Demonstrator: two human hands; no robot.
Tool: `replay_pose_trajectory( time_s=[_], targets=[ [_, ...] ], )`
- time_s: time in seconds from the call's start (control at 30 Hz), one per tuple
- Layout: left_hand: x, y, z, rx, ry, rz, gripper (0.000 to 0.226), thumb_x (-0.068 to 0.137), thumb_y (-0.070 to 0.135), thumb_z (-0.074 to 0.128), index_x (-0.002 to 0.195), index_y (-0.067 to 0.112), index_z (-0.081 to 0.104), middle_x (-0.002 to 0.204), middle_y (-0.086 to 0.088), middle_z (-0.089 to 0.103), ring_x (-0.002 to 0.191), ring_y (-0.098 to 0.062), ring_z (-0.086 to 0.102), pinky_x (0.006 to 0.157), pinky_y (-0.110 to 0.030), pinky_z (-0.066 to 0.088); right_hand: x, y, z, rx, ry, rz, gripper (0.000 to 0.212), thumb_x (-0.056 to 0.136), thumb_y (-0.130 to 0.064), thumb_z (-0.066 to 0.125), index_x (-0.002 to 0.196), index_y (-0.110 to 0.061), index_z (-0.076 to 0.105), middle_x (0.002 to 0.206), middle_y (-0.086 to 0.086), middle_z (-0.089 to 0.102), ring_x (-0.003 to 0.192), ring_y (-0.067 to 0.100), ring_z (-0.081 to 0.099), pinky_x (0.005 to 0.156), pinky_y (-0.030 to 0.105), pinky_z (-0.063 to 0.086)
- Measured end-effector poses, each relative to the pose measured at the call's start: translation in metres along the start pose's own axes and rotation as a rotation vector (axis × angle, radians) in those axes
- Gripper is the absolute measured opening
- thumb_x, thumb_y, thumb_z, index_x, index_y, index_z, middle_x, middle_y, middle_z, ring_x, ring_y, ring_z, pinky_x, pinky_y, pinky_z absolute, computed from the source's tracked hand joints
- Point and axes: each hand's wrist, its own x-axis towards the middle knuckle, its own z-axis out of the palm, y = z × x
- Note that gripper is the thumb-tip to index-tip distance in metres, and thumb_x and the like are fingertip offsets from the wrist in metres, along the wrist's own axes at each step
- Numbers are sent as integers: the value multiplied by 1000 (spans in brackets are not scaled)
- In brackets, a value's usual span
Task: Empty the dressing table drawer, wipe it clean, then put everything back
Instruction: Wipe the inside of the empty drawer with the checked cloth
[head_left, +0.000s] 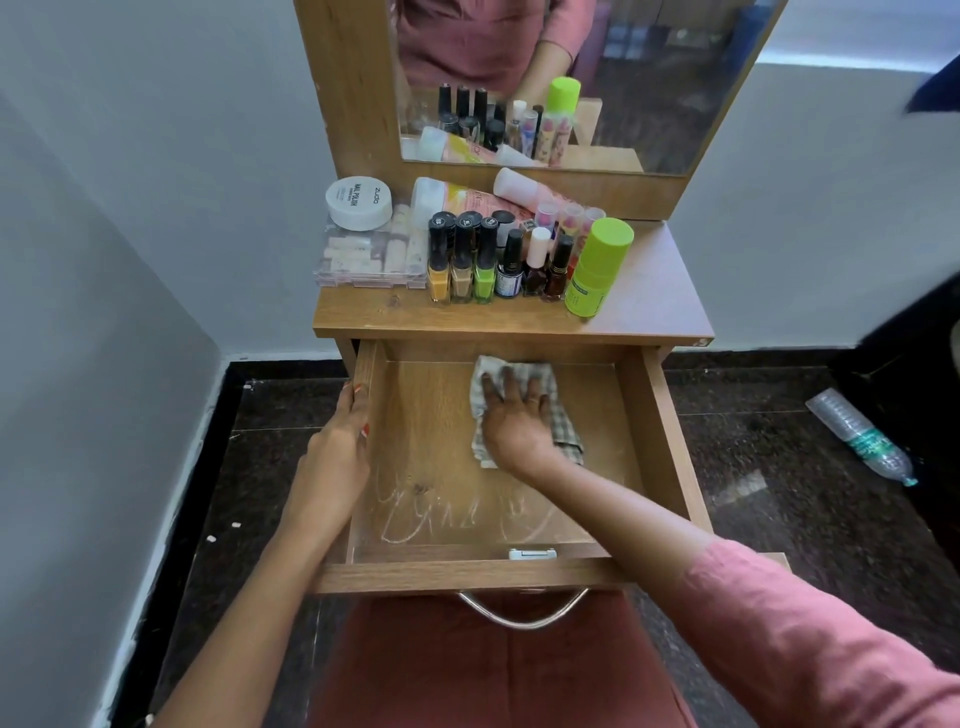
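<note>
The wooden drawer (670, 441) is pulled out, and only a checked cloth (563, 426) lies inside it. My right hand (514, 415) presses flat on the cloth, fingers spread, near the drawer's back middle. My left hand (340, 441) grips the drawer's left wall, fingers over its top edge. Pale smear marks show on the drawer floor near the front. On the table top (654, 296) stand several nail polish bottles (485, 262), a green-capped bottle (595, 267), a clear box (363, 254) with a white jar (359, 202) on it, and tubes (462, 200).
A mirror (623, 78) rises behind the table top. A metal handle (522, 613) hangs from the drawer front above my reddish lap. A plastic water bottle (860, 434) lies on the dark floor to the right. White walls close in on the left.
</note>
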Motion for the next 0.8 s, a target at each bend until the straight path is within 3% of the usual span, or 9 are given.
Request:
replay_pose_trajectory(
  time_s=[0.23,0.4,0.8],
  targets=[
    [0,-1,2,-24,8,-1,49,95,0,33,142,12,27,154,-2,14,134,-30,36,108,-48,34,2,-8,4,-8,36,-75,55,99,-17,25,148,-21,2,157,5,-9,142,38,-12,116,49,-1],
    [-1,-1,2,-50,15,-6,49,95,-1,34,142,13,27,154,0,15,134,-28,36,109,-45,33,1,22,-4,41,114,9,54,99,-20,27,148,-22,6,157,6,-5,142,40,-11,115,52,0],
    [-1,-1,3,-59,18,5,49,95,0,34,142,12,27,154,-2,16,135,-28,34,109,-44,32,-2,66,-15,80,111,162,53,100,-22,26,148,-18,5,157,7,-2,142,40,-6,115,52,6]
  ],
)
